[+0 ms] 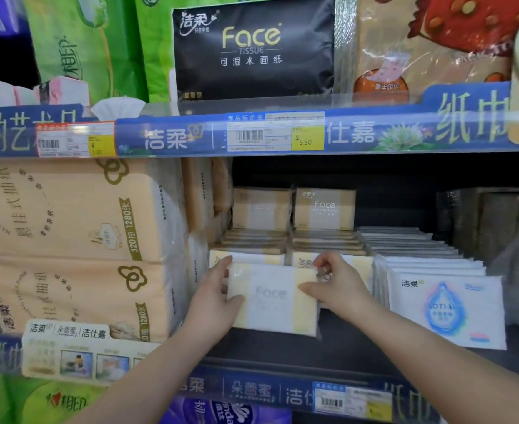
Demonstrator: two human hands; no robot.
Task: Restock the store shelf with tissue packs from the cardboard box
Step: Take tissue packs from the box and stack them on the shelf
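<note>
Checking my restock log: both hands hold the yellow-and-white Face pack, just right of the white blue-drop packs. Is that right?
Not quite. In the head view the left hand and right hand do hold the Face pack, but it is just left of the blue-drop packs, not right.

A shop aisle: stocked tissue shelves (282,347), barcode price tags (275,132) on a printed shelf-edge strip (166,136).
</note>
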